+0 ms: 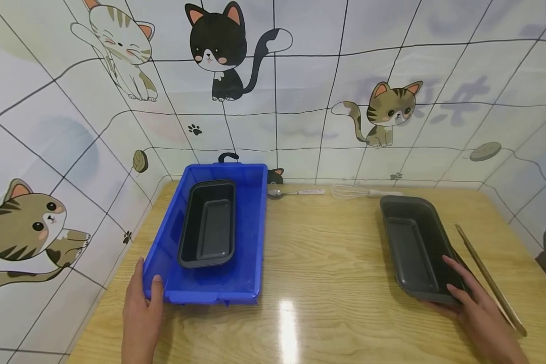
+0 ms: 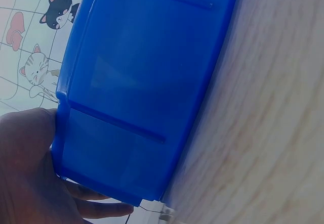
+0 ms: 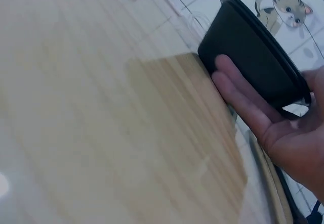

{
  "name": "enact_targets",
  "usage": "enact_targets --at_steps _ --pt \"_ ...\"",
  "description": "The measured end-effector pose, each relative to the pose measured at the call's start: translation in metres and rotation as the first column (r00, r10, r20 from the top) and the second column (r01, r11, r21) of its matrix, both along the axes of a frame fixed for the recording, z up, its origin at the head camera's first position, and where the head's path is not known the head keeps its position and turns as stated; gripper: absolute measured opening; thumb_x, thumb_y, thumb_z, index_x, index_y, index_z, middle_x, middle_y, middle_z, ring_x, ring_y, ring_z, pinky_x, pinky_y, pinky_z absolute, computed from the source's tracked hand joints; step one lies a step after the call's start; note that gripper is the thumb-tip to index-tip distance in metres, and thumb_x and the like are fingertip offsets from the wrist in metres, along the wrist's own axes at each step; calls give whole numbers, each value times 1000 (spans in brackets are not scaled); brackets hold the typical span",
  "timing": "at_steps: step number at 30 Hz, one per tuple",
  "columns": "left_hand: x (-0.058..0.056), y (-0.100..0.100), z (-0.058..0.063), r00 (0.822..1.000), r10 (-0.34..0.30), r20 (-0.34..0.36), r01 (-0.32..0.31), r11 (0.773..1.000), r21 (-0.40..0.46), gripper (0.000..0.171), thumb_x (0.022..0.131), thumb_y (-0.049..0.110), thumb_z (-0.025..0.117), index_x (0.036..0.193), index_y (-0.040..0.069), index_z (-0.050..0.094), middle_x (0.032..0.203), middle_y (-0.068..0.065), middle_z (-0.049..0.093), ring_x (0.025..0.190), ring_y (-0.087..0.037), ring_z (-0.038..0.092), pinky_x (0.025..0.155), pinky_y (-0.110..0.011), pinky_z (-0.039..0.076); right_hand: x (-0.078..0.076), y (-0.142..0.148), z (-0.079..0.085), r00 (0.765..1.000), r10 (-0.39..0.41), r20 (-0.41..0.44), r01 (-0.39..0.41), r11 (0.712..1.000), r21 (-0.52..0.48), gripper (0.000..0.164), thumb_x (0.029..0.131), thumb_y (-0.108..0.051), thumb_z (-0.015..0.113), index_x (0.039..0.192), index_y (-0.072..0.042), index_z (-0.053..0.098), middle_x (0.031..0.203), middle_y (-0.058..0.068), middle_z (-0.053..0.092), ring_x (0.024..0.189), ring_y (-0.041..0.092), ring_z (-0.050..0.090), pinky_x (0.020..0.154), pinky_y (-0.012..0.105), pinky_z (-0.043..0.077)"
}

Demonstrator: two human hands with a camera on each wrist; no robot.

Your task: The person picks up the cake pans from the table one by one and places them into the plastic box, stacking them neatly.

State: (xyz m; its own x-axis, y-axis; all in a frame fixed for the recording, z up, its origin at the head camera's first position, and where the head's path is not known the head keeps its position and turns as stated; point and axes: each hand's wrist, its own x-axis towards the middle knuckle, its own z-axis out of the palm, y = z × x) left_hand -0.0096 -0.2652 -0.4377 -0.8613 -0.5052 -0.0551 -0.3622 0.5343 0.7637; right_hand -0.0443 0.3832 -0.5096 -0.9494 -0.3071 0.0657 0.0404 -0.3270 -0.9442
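A blue plastic tray [image 1: 247, 253] sits at the left of the table with a dark loaf pan [image 1: 216, 227] inside it. My left hand [image 1: 141, 313] grips the tray's near left corner, thumb over the rim and fingers round the outer side. In the left wrist view the tray's outer wall [image 2: 136, 77] fills the middle. On the right, my right hand [image 1: 482, 313] holds a second dark loaf pan [image 1: 411, 253] by its near right end. The right wrist view shows two fingers [image 3: 243, 92] under this pan, which is tilted with its underside above the table.
Along the back edge lie a spoon [image 1: 275, 194] with a pale handle and a whisk [image 1: 359, 191]. A long thin stick [image 1: 491, 280] lies at the right, beside the right hand. Cat-patterned wall covering [image 1: 300, 126] encloses the table's back and sides.
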Motion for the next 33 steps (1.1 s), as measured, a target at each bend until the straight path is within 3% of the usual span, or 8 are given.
enact_targets --at_steps 5,7,10,14,19,23,29,33 --pt "0 1 0 1000 5 -3 -5 1000 -7 69 119 38 38 178 15 11 179 -32 19 163 -59 21 128 -77 22 4 -13 4 992 -126 -25 126 992 -2 67 118 2 17 179 -28 15 180 -17 -22 131 -6 63 91 29 66" --pt "0 2 -1 1000 6 -8 -6 1000 -11 69 119 37 39 178 15 12 178 -33 19 162 -59 22 128 -77 22 5 -20 7 982 -186 -17 186 983 12 65 119 2 20 178 -27 22 181 -15 -13 129 -8 61 89 26 66" --pt "1 2 -1 1000 10 -12 -10 1000 -14 69 119 37 39 178 15 12 178 -33 20 163 -58 22 128 -77 22 6 -29 12 976 -214 -29 214 977 -15 64 118 3 20 176 -23 27 178 -2 6 123 3 71 90 27 66" --pt "0 1 -1 1000 13 -8 -13 1000 -16 69 119 37 39 178 15 13 179 -32 20 163 -58 22 129 -76 22 5 -42 22 974 -217 -61 213 975 -64 63 118 4 19 176 -19 29 169 -4 20 121 15 76 93 31 66" --pt "-1 2 0 1000 5 -7 -5 1000 -12 69 119 37 38 178 14 12 179 -33 19 163 -58 21 129 -76 21 -2 -65 43 961 -265 -85 260 963 -66 61 117 4 20 175 -15 29 170 3 19 120 18 78 94 30 66" --pt "-1 2 -1 1000 3 -5 -3 1000 -13 69 119 37 39 178 14 12 179 -32 19 163 -57 21 129 -77 21 -9 -88 60 953 -296 -67 293 955 -48 59 117 2 23 172 -17 34 179 14 0 112 18 81 93 29 66" --pt "-1 2 -1 1000 3 -15 -4 1000 -21 69 119 36 39 178 14 12 179 -32 20 163 -58 22 128 -77 22 -18 -126 77 956 -284 -71 288 956 59 53 119 -4 29 170 -17 35 155 6 33 104 16 83 92 27 65" --pt "0 1 -1 1000 1 -22 -1 1000 -25 68 119 35 39 178 14 13 178 -32 20 163 -58 22 128 -77 22 -23 -154 86 960 -270 -79 277 954 110 53 119 -6 29 171 -16 32 160 16 27 104 14 82 93 27 65"
